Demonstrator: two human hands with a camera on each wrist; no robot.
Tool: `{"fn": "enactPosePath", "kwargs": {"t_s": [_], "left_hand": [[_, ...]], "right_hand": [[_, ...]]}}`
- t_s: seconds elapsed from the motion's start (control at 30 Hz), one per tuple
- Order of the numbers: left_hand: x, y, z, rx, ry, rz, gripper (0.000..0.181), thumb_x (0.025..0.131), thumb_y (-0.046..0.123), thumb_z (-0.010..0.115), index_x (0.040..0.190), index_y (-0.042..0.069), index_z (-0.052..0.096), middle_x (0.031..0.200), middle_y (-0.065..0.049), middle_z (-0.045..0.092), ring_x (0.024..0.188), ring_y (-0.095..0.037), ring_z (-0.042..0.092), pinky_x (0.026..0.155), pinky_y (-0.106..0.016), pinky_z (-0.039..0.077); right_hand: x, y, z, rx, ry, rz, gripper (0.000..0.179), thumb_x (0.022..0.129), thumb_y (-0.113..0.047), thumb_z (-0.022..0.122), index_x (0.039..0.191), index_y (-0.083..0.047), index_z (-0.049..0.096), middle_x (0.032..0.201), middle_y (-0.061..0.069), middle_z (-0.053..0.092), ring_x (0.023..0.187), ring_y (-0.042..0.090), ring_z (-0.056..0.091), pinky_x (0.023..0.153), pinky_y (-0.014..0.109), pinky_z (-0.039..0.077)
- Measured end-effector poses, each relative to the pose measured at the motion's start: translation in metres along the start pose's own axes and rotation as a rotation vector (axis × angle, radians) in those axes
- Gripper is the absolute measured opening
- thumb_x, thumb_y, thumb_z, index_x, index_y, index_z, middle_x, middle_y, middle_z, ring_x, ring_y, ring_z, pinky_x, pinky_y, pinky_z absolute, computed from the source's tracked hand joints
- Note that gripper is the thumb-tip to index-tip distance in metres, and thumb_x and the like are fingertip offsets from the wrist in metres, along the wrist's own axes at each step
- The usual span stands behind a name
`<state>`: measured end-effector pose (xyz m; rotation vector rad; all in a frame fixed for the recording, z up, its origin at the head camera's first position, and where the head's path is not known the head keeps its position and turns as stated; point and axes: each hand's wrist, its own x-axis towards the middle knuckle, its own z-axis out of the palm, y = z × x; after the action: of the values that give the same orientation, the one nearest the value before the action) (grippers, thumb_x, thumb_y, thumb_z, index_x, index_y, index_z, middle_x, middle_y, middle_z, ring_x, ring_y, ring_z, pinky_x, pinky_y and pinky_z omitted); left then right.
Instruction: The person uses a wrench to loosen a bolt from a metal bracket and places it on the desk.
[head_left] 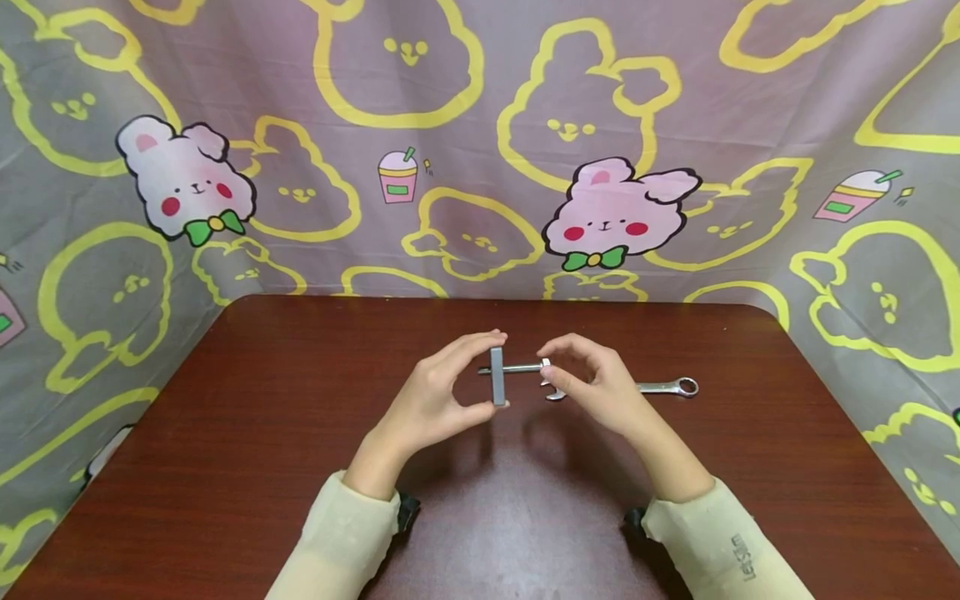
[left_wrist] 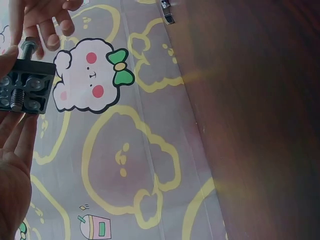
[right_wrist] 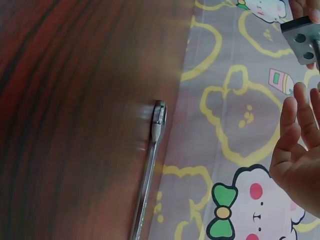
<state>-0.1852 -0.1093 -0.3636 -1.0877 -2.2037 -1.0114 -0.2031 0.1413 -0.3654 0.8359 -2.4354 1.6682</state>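
My left hand (head_left: 435,387) grips a small grey metal block (head_left: 498,377) by its edges, thumb below and fingers above. A long silver bolt (head_left: 521,367) passes through it, with the threaded end sticking out on the left. In the left wrist view the block's face (left_wrist: 44,75) shows several holes, and the bolt's threads (left_wrist: 17,97) poke out of one. The thumb and forefinger of my right hand (head_left: 600,379) pinch the bolt at its head; the other fingers are spread in the right wrist view.
A silver combination wrench (head_left: 663,388) lies on the brown table (head_left: 262,400), partly hidden behind my right hand. Its ring end (right_wrist: 159,114) shows in the right wrist view. Behind the table hangs a patterned cloth (head_left: 465,158) with cartoon animals.
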Motion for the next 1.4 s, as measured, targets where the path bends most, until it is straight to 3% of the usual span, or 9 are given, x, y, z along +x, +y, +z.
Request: {"fn": "enactPosePath", "kwargs": {"t_s": [0.17, 0.33, 0.53, 0.77, 0.9, 1.07, 1.2, 1.4], "left_hand": [[0.0, 0.0007, -0.0006, -0.009, -0.005, -0.001, 0.073, 0.071, 0.008, 0.084, 0.137, 0.009, 0.054, 0.137, -0.007, 0.061, 0.124, -0.019, 0.06, 0.102, -0.033, 0.052], [-0.0006, -0.0007, -0.0008, -0.015, -0.009, 0.0, 0.073, 0.07, 0.007, 0.084, 0.137, 0.009, 0.054, 0.137, -0.007, 0.061, 0.125, -0.019, 0.06, 0.102, -0.033, 0.052], [-0.0011, -0.0014, -0.0017, -0.008, -0.01, -0.005, 0.073, 0.07, 0.008, 0.085, 0.137, 0.007, 0.054, 0.136, -0.008, 0.061, 0.124, -0.02, 0.06, 0.103, -0.033, 0.052], [-0.0011, -0.0028, -0.0028, -0.01, -0.02, -0.019, 0.073, 0.071, 0.009, 0.085, 0.137, 0.007, 0.054, 0.136, -0.007, 0.061, 0.123, -0.02, 0.061, 0.102, -0.033, 0.052], [-0.0018, -0.0036, -0.0025, -0.013, -0.022, -0.02, 0.073, 0.071, 0.009, 0.085, 0.137, 0.008, 0.054, 0.137, -0.007, 0.061, 0.123, -0.019, 0.061, 0.102, -0.033, 0.052], [-0.0017, -0.0022, -0.0026, -0.015, -0.018, -0.009, 0.073, 0.071, 0.009, 0.085, 0.137, 0.009, 0.053, 0.137, -0.007, 0.061, 0.123, -0.019, 0.061, 0.101, -0.034, 0.053], [-0.002, -0.0012, -0.0029, -0.014, -0.016, -0.001, 0.073, 0.071, 0.009, 0.085, 0.137, 0.009, 0.054, 0.137, -0.008, 0.06, 0.124, -0.02, 0.06, 0.101, -0.034, 0.053], [-0.0012, -0.0005, -0.0022, -0.014, -0.023, 0.011, 0.072, 0.071, 0.008, 0.084, 0.136, 0.009, 0.054, 0.138, -0.008, 0.06, 0.125, -0.02, 0.06, 0.102, -0.034, 0.052]], "right_hand": [[0.0025, 0.002, -0.0016, -0.022, -0.024, 0.035, 0.012, 0.096, -0.011, 0.062, 0.101, -0.004, 0.071, 0.092, 0.013, 0.072, 0.086, 0.005, 0.065, 0.079, 0.025, 0.053], [0.0029, 0.0015, -0.0011, 0.036, -0.072, 0.036, 0.018, 0.097, -0.009, 0.059, 0.09, 0.002, 0.07, 0.08, 0.008, 0.07, 0.078, 0.005, 0.066, 0.072, 0.026, 0.057], [0.001, 0.0007, 0.0018, 0.047, -0.054, 0.039, 0.009, 0.093, -0.007, 0.066, 0.099, 0.0, 0.068, 0.085, -0.002, 0.069, 0.079, 0.009, 0.068, 0.07, 0.029, 0.059], [-0.0002, -0.0009, 0.0055, 0.05, -0.023, -0.049, 0.025, 0.086, 0.004, 0.071, 0.107, -0.003, 0.062, 0.092, 0.01, 0.066, 0.079, 0.012, 0.065, 0.065, 0.027, 0.057], [-0.0007, -0.0012, 0.0058, 0.026, -0.01, -0.064, 0.024, 0.086, 0.007, 0.069, 0.107, -0.004, 0.062, 0.098, 0.005, 0.065, 0.086, 0.01, 0.066, 0.069, 0.027, 0.057], [-0.0026, -0.0021, 0.0032, 0.079, -0.015, -0.061, 0.023, 0.089, 0.01, 0.06, 0.109, -0.002, 0.063, 0.105, -0.003, 0.064, 0.087, 0.009, 0.064, 0.071, 0.022, 0.054], [-0.0029, -0.0019, 0.0016, 0.111, -0.016, -0.039, 0.019, 0.093, 0.002, 0.059, 0.112, 0.001, 0.063, 0.107, -0.003, 0.066, 0.093, 0.007, 0.062, 0.078, 0.021, 0.052], [-0.0017, 0.003, 0.0, 0.077, -0.01, 0.026, 0.016, 0.098, -0.008, 0.058, 0.105, 0.002, 0.067, 0.096, -0.002, 0.069, 0.088, 0.008, 0.062, 0.078, 0.019, 0.051]]}}
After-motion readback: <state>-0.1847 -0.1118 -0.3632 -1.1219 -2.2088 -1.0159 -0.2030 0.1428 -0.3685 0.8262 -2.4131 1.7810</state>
